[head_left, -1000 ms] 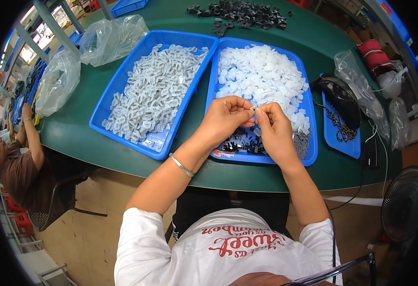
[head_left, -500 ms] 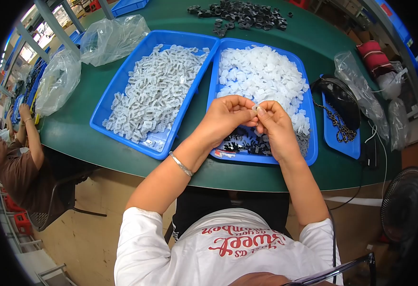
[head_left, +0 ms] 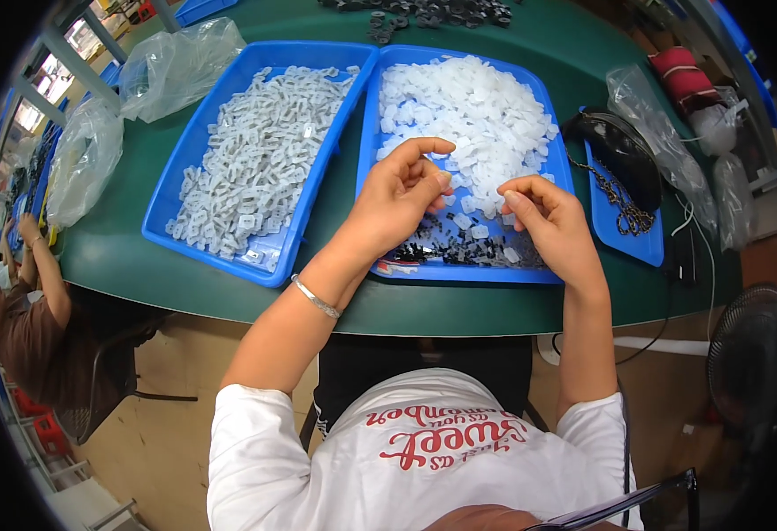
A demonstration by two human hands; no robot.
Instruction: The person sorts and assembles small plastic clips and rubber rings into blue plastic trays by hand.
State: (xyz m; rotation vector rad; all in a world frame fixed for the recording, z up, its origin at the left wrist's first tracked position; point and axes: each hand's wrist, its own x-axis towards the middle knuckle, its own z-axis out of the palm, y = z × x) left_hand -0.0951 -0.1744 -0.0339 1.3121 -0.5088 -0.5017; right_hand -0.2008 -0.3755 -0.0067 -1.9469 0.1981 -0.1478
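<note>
Over the blue tray (head_left: 486, 276) of white pieces, the person's two bare hands hang apart from each other. The left hand (head_left: 395, 196) has its index finger stretched forward, away from the thumb, with the other fingers curled; whether the thumb and the curled fingers pinch anything, I cannot tell. The right hand (head_left: 555, 219) has its thumb and index fingertips close together, pointing toward the left hand, and whether a small part sits between them cannot be made out either. Beneath and beyond the hands, white pieces (head_left: 468, 97) heap across the far part of the tray, a few lying loose nearer the person, and small black parts (head_left: 432, 248) scatter along its near end. Just to the left, a second blue tray (head_left: 216, 261) holds a spread of greyish clear pieces (head_left: 264, 150). Both trays rest on a green table (head_left: 424, 311). To the right, a smaller blue tray (head_left: 614, 234) bears a shiny black bag (head_left: 623, 150) with a chain. Dark pieces (head_left: 432, 11) lie along the table's far side, and clear plastic bags (head_left: 180, 66) slump at the left.
</note>
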